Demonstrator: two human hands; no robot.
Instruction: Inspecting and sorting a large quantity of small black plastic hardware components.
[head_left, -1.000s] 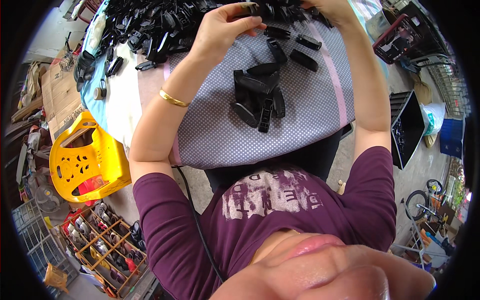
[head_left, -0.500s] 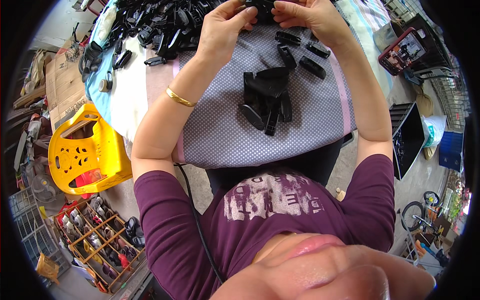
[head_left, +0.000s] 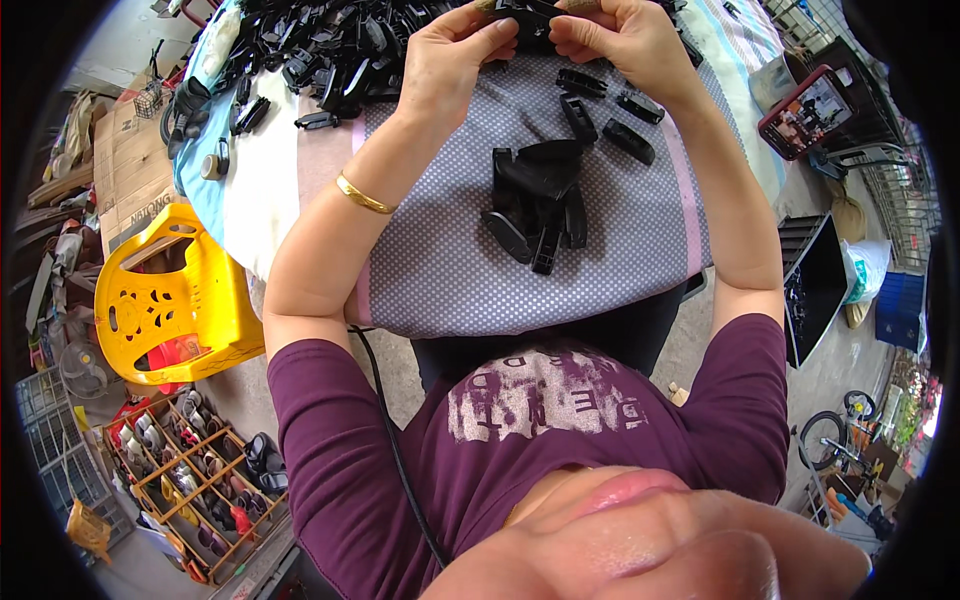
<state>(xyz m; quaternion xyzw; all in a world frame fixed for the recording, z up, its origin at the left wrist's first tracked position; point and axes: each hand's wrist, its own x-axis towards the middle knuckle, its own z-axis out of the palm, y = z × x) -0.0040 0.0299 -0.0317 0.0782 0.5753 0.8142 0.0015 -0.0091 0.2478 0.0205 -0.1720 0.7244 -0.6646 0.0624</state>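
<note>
At the top of the head view, both hands hold one black plastic piece (head_left: 528,20) between their fingertips over the table. My left hand (head_left: 455,55) pinches its left side with thumb and fingers, and my right hand (head_left: 625,45) grips its right side. The top of the view cuts off part of the fingers, and much of the piece is hidden. Below the hands, several loose black plastic parts (head_left: 628,141) lie on the grey dotted cloth (head_left: 440,270). Closer to me is a small heap of black pieces (head_left: 545,175).
A big pile of black parts (head_left: 350,50) covers the table's far left. A phone (head_left: 808,112) stands at the right edge beside a grey container (head_left: 775,80). A yellow chair (head_left: 215,310) is at the left, a black crate (head_left: 812,290) at the right. A cable (head_left: 385,410) hangs by my body.
The fingers have shifted slightly on the black piece, and the right thumb sits a little lower. The tabletop things appear slightly lower in view.
</note>
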